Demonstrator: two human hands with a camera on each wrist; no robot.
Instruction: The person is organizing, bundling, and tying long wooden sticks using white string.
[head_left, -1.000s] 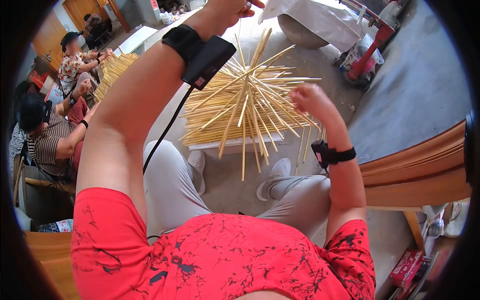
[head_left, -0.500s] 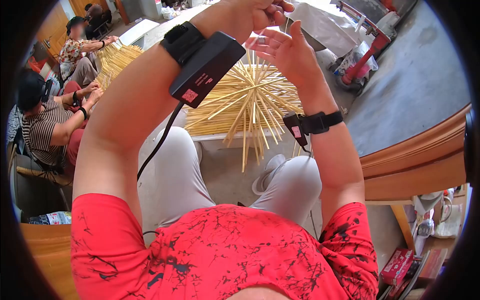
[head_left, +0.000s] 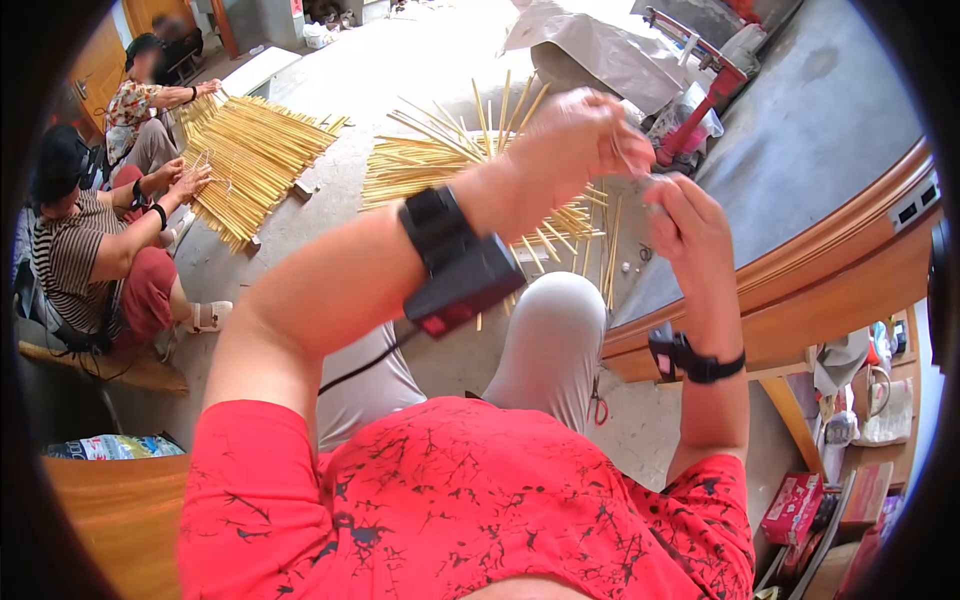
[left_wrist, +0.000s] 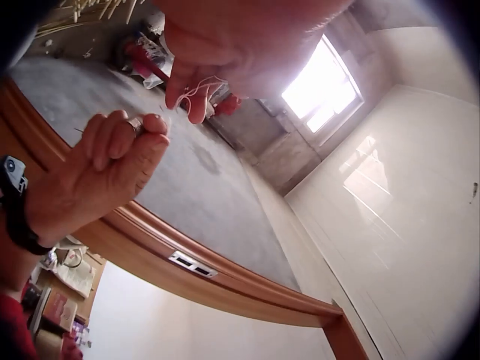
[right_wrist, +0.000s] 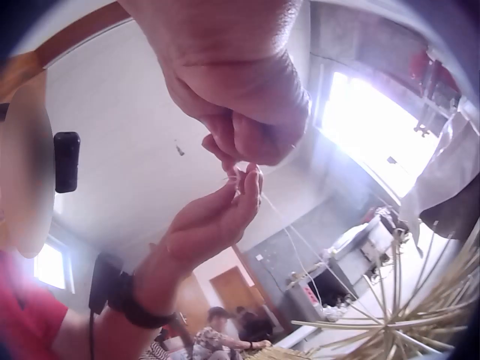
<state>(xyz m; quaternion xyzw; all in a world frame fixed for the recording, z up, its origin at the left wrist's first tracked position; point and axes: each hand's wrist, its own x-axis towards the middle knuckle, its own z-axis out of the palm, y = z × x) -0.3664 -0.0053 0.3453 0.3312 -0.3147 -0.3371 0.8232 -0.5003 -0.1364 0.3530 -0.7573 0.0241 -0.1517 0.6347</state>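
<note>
My left hand (head_left: 575,140) is raised in front of me, blurred in the head view, its fingertips pinching a thin white thread (right_wrist: 275,211). Loops of that thread lie around its fingers in the left wrist view. Close beside it, my right hand (head_left: 690,220) is curled, thumb against fingers, pinching at the thread; a ring shows on one finger. Fingertips of both hands come together in the right wrist view, from where strands trail down toward the sticks. Beyond my knees lies a pile of pale yellow sticks (head_left: 400,178), some crossed in a star shape, partly hidden by my left arm.
Red-handled scissors (head_left: 600,410) are beside my knee. Two people sit at the left by another layer of sticks (head_left: 255,160). A wooden frame (head_left: 780,290) curves along my right. A red metal stand (head_left: 705,110) is at the back right.
Both hands have moved to the right, away from over the stick pile. My right hand rose from beside the sticks to meet the left, and its spread fingers have curled in.
</note>
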